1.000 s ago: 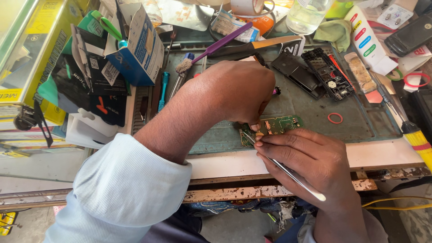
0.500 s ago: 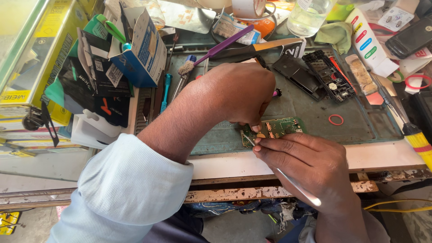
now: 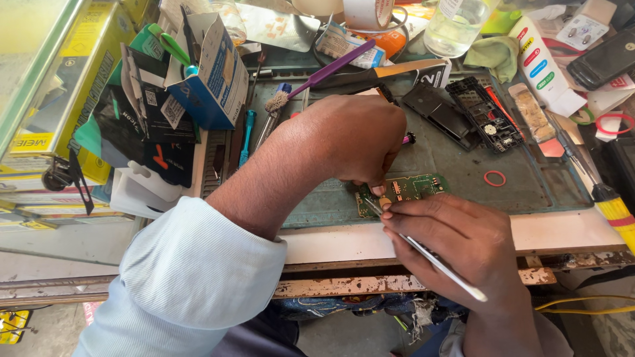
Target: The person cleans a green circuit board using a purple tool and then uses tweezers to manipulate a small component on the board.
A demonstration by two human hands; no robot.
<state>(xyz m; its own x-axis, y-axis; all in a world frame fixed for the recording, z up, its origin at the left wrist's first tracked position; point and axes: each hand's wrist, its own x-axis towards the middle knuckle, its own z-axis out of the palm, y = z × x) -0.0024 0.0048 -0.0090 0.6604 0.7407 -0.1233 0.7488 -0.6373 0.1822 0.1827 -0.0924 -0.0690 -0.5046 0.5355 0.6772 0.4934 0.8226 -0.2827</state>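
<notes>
Right hand [image 3: 456, 244] closed in a pinch on thin metal tweezers [image 3: 430, 256]. Tweezers run diagonally: tip up-left on the near-left part of the green circuit board [image 3: 405, 190], back end pointing lower-right past the wrist. Fingertips bunched tight at the tip end, touching the board's near edge.

Left hand [image 3: 350, 142] curled over the board from the left, fingertips pressing its upper-left part, knuckles up. Something with a small pink-and-black end pokes out at the hand's right side; cannot tell if the hand grips it. Light blue sleeve [image 3: 185, 284] covers the upper forearm.

Board lies flat on the grey-green work mat [image 3: 463, 165], near the mat's front edge, between both hands. Long axis runs left-right, slightly tilted, right end a bit farther away. Left end partly hidden by fingers.

On the mat beyond: black phone frame [image 3: 486, 119] and a second black phone part just left of it, small red rubber ring [image 3: 494, 178] right of the board, purple-handled brush [image 3: 317, 76] lying diagonal with bristles toward lower-left, blue screwdriver [image 3: 246, 139].

Mat sits on a worn bench with a white front edge [image 3: 569, 228] and peeling paint below. Left: blue cardboard box [image 3: 218, 76] stuffed with packaging, yellow boxes. Back: tape roll [image 3: 367, 13], clear bottle [image 3: 456, 26], green cloth [image 3: 493, 56]. Far right: yellow-handled tool [image 3: 615, 211]. Daylight, cluttered repair stall.
</notes>
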